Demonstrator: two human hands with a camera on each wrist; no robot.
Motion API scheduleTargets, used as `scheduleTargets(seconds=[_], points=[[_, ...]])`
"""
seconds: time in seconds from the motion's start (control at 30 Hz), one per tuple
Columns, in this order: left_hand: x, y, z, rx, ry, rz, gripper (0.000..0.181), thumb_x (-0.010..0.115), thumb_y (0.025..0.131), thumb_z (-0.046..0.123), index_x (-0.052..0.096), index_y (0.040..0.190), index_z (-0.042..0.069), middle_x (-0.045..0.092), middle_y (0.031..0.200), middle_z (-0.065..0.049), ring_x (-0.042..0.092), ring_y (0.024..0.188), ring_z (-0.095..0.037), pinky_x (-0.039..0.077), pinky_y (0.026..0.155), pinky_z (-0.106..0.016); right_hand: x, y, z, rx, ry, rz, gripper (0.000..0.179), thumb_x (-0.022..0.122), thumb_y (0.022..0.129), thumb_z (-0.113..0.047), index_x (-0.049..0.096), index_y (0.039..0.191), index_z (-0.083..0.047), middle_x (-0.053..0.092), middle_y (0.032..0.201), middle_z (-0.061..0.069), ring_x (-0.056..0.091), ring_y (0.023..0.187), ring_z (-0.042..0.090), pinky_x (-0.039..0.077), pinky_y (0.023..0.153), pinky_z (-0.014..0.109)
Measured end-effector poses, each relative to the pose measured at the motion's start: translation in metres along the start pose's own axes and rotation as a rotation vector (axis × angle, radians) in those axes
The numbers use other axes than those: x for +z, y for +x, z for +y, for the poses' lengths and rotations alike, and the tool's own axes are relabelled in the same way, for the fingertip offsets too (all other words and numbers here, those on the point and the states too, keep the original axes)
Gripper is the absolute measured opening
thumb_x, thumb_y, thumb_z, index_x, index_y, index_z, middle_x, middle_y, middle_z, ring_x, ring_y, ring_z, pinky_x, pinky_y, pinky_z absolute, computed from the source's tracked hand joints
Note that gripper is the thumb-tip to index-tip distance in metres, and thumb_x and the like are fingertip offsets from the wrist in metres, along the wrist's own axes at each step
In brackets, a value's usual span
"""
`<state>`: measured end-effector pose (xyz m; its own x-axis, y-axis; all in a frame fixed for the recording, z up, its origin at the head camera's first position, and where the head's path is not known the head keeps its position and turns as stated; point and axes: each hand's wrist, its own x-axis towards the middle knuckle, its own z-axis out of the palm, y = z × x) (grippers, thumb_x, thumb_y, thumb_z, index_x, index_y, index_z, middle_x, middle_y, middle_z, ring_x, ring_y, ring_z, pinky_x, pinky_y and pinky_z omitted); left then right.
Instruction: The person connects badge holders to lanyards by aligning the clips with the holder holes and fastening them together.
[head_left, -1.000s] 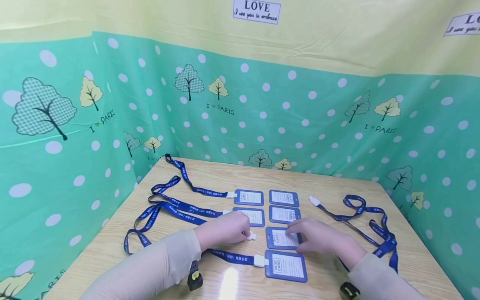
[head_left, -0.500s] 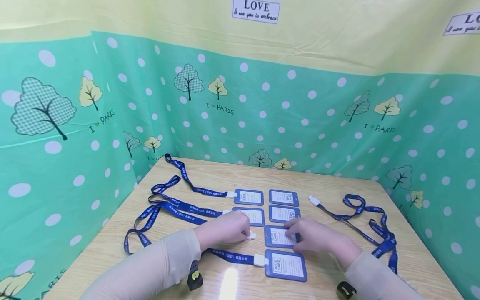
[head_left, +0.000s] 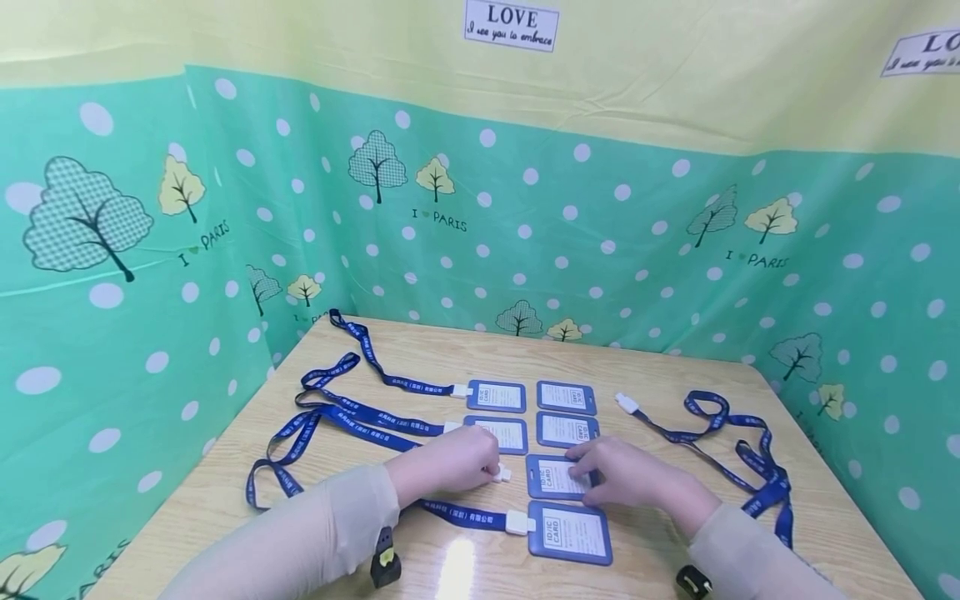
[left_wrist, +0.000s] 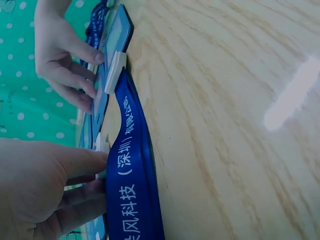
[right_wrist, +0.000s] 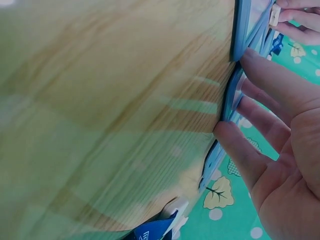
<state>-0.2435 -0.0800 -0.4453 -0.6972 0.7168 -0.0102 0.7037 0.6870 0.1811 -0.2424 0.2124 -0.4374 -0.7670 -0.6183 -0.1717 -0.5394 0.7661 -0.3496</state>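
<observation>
My left hand (head_left: pixel 457 458) pinches the white plastic clip (head_left: pixel 502 474) of a blue lanyard between thumb and fingers; the clip is partly hidden. To its right, my right hand (head_left: pixel 630 475) holds a blue ID card holder (head_left: pixel 547 477) flat on the table by its edges. In the right wrist view, the thumb and a finger of the right hand (right_wrist: pixel 290 145) span this card holder (right_wrist: pixel 231 92). Its slotted end faces the clip, with a small gap between. Just nearer lies another card holder (head_left: pixel 572 533), joined to a lanyard's white clip (head_left: pixel 517 522).
Two card holders with lanyards (head_left: pixel 497 396) lie at the back left. Beside them are two loose card holders (head_left: pixel 567 398). A loose lanyard (head_left: pixel 768 479) is coiled at the right, its white clip (head_left: pixel 626 402) pointing left. A patterned curtain (head_left: pixel 570 217) encloses the wooden table (head_left: pixel 420 337).
The card holder under my right hand has slid slightly left, closer to the clip, and the right hand has moved with it. My left hand has stayed in place.
</observation>
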Motion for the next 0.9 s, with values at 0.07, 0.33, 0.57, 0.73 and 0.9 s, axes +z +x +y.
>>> scheduleTargets(seconds=[0.07, 0.33, 0.57, 0.73, 0.9], points=[[0.0008, -0.0004, -0.0001, 0.016, 0.013, 0.014, 0.007, 0.077, 0.091, 0.018, 0.083, 0.088, 0.022, 0.065, 0.078, 0.014, 0.053, 0.068, 0.001, 0.051, 0.07, -0.015, 0.0003, 0.0001, 0.0004, 0.001, -0.002, 0.001, 0.037, 0.087, 0.08, -0.026, 0.078, 0.115, -0.018, 0.065, 0.135, 0.005, 0.055, 0.13, 0.036, 0.045, 0.106, 0.056], [0.0018, -0.0024, -0.0002, 0.028, -0.002, 0.008, 0.019, 0.077, 0.09, 0.017, 0.078, 0.071, 0.021, 0.056, 0.066, 0.016, 0.048, 0.058, 0.0, 0.044, 0.056, -0.014, 0.0006, 0.0003, -0.0009, -0.01, -0.006, 0.004, 0.037, 0.087, 0.079, -0.026, 0.079, 0.114, -0.019, 0.065, 0.135, 0.005, 0.055, 0.13, 0.038, 0.044, 0.106, 0.058], [0.0032, -0.0028, -0.0004, -0.01, 0.011, -0.011, 0.013, 0.076, 0.092, 0.022, 0.081, 0.08, 0.025, 0.056, 0.073, 0.016, 0.051, 0.063, -0.001, 0.046, 0.061, -0.016, 0.0046, 0.0014, 0.0014, -0.012, -0.008, 0.003, 0.038, 0.087, 0.079, -0.028, 0.078, 0.115, -0.02, 0.065, 0.135, 0.004, 0.055, 0.129, 0.037, 0.044, 0.107, 0.057], [0.003, -0.0021, 0.0014, -0.017, 0.024, -0.013, 0.01, 0.076, 0.091, 0.022, 0.079, 0.082, 0.024, 0.056, 0.077, 0.015, 0.051, 0.066, -0.002, 0.047, 0.063, -0.018, 0.0061, 0.0012, 0.0028, -0.015, -0.003, 0.004, 0.038, 0.087, 0.078, -0.027, 0.078, 0.115, -0.02, 0.065, 0.135, 0.005, 0.056, 0.129, 0.036, 0.045, 0.107, 0.057], [0.0014, -0.0014, 0.0027, -0.008, 0.043, 0.007, 0.004, 0.078, 0.089, 0.022, 0.08, 0.092, 0.024, 0.059, 0.081, 0.015, 0.053, 0.07, -0.001, 0.051, 0.069, -0.018, 0.0043, 0.0013, 0.002, -0.012, -0.007, 0.009, 0.037, 0.087, 0.079, -0.026, 0.079, 0.114, -0.02, 0.066, 0.134, 0.005, 0.056, 0.129, 0.036, 0.045, 0.106, 0.056]])
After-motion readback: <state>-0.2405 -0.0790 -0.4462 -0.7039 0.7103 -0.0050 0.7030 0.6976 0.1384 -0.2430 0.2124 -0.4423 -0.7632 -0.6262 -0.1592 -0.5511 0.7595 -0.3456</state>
